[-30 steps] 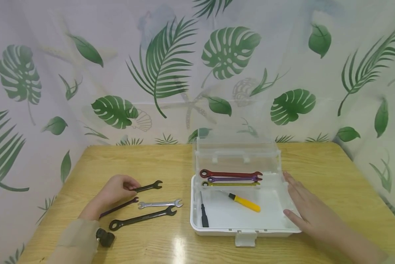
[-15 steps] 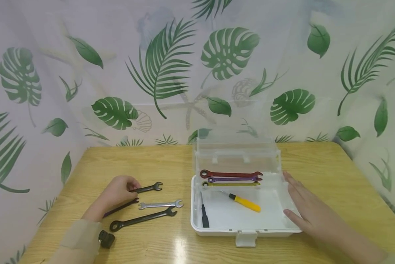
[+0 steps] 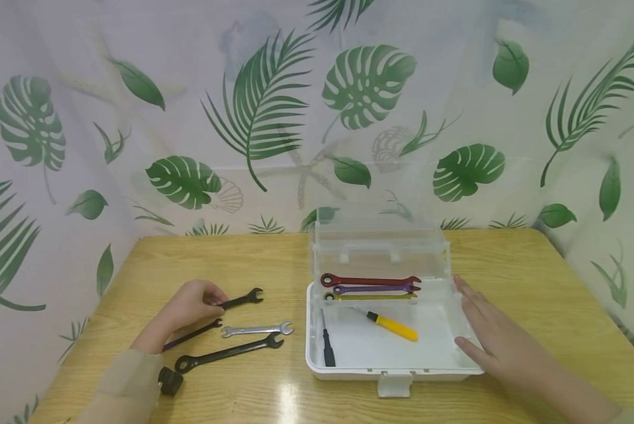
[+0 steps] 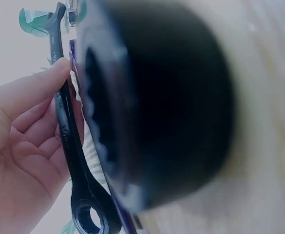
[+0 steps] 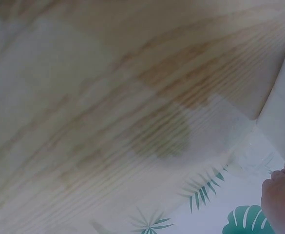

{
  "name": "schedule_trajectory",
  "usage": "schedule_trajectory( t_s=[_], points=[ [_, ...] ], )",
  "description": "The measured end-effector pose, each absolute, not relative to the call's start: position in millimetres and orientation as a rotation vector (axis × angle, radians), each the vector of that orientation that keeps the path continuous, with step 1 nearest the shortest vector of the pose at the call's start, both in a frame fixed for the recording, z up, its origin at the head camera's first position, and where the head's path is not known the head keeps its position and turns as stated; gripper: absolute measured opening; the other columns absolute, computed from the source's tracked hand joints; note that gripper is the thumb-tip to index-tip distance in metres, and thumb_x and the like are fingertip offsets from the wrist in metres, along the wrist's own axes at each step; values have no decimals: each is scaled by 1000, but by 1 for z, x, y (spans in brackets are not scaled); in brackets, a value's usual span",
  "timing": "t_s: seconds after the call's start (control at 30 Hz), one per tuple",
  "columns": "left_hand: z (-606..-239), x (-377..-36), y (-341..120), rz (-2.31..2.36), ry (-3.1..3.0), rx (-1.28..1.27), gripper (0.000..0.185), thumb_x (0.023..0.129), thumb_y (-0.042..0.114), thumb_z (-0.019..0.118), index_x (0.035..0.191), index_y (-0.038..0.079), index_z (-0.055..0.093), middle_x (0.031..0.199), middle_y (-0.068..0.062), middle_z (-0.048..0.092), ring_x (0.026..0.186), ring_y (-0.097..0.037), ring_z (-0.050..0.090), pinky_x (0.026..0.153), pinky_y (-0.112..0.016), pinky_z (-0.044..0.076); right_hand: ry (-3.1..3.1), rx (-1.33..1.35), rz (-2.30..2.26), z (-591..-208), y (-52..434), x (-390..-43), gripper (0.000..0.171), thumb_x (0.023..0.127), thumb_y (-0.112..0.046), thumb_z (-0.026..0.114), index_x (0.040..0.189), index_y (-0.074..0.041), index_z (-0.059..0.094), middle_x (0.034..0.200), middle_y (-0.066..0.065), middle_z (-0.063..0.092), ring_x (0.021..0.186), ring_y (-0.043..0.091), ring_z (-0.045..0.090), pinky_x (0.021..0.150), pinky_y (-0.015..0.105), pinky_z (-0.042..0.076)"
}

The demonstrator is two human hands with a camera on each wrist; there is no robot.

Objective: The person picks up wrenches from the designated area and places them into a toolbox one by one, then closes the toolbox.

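Left hand (image 3: 192,303) w/ fingers curled round small black open-end wrench (image 3: 241,299), on wooden table (image 3: 227,259) left of box. Right hand (image 3: 499,341) flat, fingers straight, pressed vs right wall of clear plastic toolbox (image 3: 314,353). Nearby on table: silver wrench (image 3: 257,329), long black ring wrench (image 3: 227,352). Inside box: red wrench (image 3: 370,280), yellow-handled screwdriver (image 3: 393,325).

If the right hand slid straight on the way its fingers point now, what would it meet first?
The right hand lies flat against the right wall of the open plastic box, fingers pointing up along that wall toward the table's back edge. Probably nothing but bare table until the leaf-print curtain, though depth is hard to judge.
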State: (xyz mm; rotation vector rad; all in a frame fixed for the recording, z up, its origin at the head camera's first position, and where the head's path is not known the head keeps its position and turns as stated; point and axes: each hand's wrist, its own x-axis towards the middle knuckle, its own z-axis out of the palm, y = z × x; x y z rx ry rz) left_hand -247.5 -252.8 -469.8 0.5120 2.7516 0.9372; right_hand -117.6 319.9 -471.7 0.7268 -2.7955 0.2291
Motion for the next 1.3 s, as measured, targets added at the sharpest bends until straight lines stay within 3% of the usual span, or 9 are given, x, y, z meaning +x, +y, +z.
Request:
schedule_trajectory(
  t_s=[0.6,1.3],
  points=[
    [-465,-249,-240,966,2816,437,11,93,0,77,104,-1,80,100,-13,80,92,-22,73,86,-41,61,-2803,723,205,-471,321,-117,89,103,-34,66,168,2,17,181,3,-1,162,-3,-11,122,5,-10],
    [-423,-235,-207,1000,2908,389,13,93,0,77,106,-1,82,106,-19,81,98,-33,77,89,-47,63,-2738,763,201,-474,323,-119,87,101,-32,69,166,4,23,180,12,13,161,-6,-10,125,7,-8]
  ],
)
